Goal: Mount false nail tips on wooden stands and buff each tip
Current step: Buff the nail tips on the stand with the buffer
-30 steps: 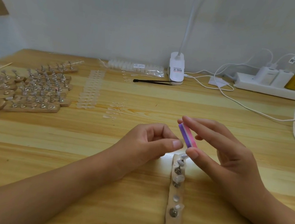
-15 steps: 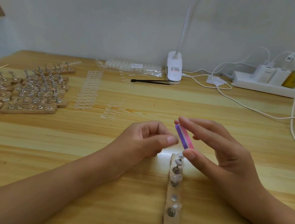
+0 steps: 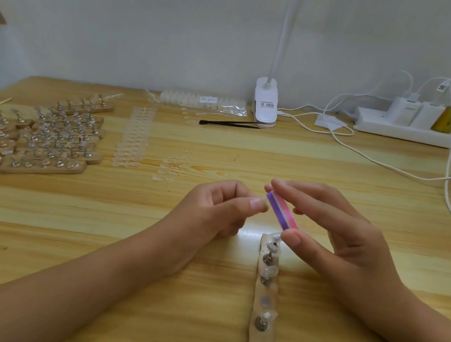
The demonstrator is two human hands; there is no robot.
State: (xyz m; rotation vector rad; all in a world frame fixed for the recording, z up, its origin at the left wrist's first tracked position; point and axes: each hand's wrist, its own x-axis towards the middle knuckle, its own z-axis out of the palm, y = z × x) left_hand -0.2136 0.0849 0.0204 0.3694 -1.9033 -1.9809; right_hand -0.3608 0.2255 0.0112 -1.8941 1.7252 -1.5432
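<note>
- Currently the right hand [image 3: 334, 235], centre-right of frame, holds a pink-and-purple buffer block [image 3: 282, 210] end to end: thumb on the lower end, forefinger on the upper end, the other fingers extended and loosely spread.
- Buffer block is tilted, its upper end toward the left hand, and is held above the table.
- Left hand [image 3: 212, 212], at frame centre, has its fingers curled and the thumb tip pressed against the forefinger, just beside the block's upper end. Cannot tell whether a clear tip sits in that pinch.
- Wooden stand [image 3: 261, 341] lies flat on the table [image 3: 363, 172] directly below the right thumb and runs toward the bottom edge of the frame.
- Stand carries a row of small metal holders; translucent nail tips [image 3: 270, 271] sit on several of them. Exact count is unclear.
- Left edge, mid-height: a cluster of other wooden stands [image 3: 45, 168], laid side by side, with holders upright.
- Right of that cluster: a column of clear tip strips [image 3: 134, 140], with a few loose tips [image 3: 171, 169] nearer the left hand.
- Upper centre, by the wall: a clear bag of tips [image 3: 205, 101], a white clip lamp [image 3: 265, 104] and a thin black tool [image 3: 228, 122].
- Upper right: a white power strip [image 3: 404, 129], with white cables [image 3: 392, 168] trailing across the table.
</note>
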